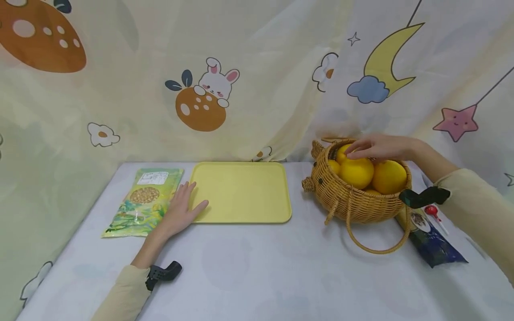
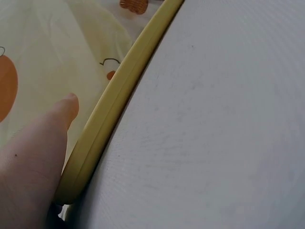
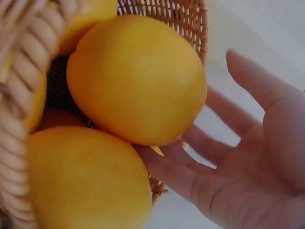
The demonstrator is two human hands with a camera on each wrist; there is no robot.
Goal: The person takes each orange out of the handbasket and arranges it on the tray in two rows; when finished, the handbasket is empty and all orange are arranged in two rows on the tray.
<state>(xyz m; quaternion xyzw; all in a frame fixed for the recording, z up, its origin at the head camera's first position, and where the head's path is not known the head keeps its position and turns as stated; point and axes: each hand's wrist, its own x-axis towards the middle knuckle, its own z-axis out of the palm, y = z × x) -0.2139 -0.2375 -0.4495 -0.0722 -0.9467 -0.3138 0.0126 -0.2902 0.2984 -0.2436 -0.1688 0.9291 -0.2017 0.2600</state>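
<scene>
A wicker pig-shaped basket (image 1: 353,203) stands on the right of the table, filled with several large yellow fruits (image 1: 356,173). My right hand (image 1: 353,151) reaches over its far rim, straight fingers resting on the top fruit. In the right wrist view the palm (image 3: 257,157) lies open beside a fruit (image 3: 138,78), gripping nothing. A yellow tray (image 1: 241,191) lies flat at the centre. My left hand (image 1: 192,196) rests flat on the table against the tray's left edge. The left wrist view shows a finger (image 2: 43,143) next to the tray rim (image 2: 119,95).
A green snack bag (image 1: 142,207) lies left of the tray, partly under my left hand. A dark blue packet (image 1: 435,243) and a red lollipop (image 1: 433,213) lie right of the basket. A cartoon-print curtain (image 1: 201,89) closes off the back. The basket's handle (image 1: 377,247) hangs forward.
</scene>
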